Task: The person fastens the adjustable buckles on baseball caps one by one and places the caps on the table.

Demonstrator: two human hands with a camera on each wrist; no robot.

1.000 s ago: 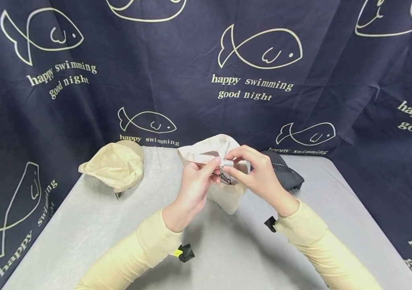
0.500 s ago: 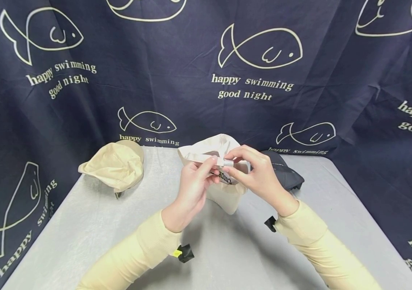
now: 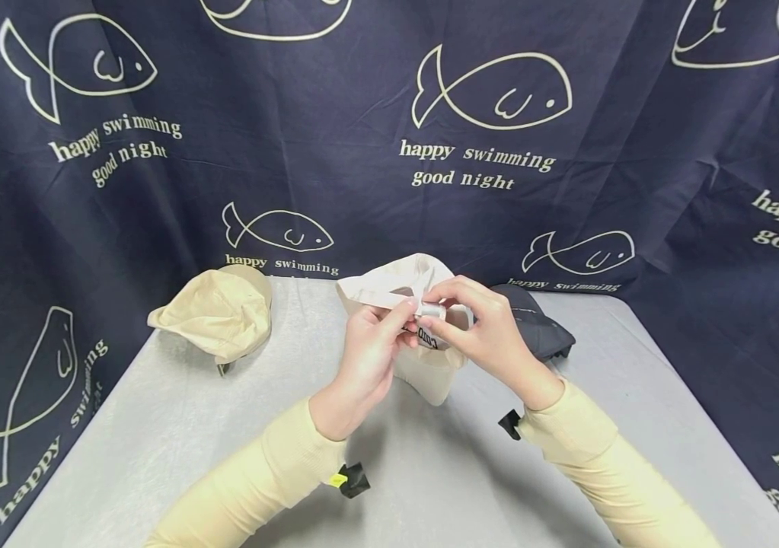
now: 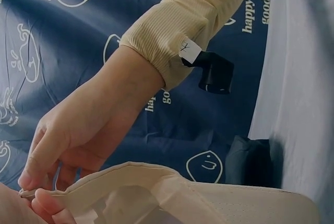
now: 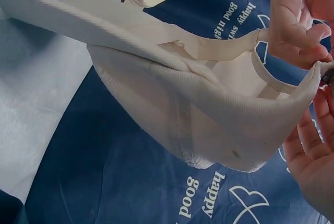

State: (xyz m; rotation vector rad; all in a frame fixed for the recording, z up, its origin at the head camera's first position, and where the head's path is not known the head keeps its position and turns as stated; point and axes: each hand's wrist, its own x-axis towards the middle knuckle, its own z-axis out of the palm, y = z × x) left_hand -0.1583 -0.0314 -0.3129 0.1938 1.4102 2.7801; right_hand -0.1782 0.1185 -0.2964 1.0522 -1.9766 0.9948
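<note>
A cream baseball cap (image 3: 430, 374) is held off the table between both hands, crown opening toward me and brim pointing down toward me. My left hand (image 3: 367, 350) pinches the cap's back strap (image 3: 374, 298) between thumb and fingers. Close beside it, my right hand (image 3: 492, 329) pinches the strap at a small silvery clasp (image 3: 433, 310). Dark lettering shows inside the cap. In the right wrist view, the cap's brim (image 5: 62, 18) extends to the upper left. Fingers partly cover the strap's end, and the clasp's details are too small to tell.
A beige cap (image 3: 214, 316) lies on the left of the grey table (image 3: 156, 449). Behind my right hand sits a dark cap (image 3: 541, 327), partly covered. A navy curtain (image 3: 362, 152) with fish drawings hangs behind and at the sides.
The left fingertips have shifted slightly along the strap toward the clasp, and the clasp has tilted a little between the fingers. Both arms and the cap stay nearly in place.
</note>
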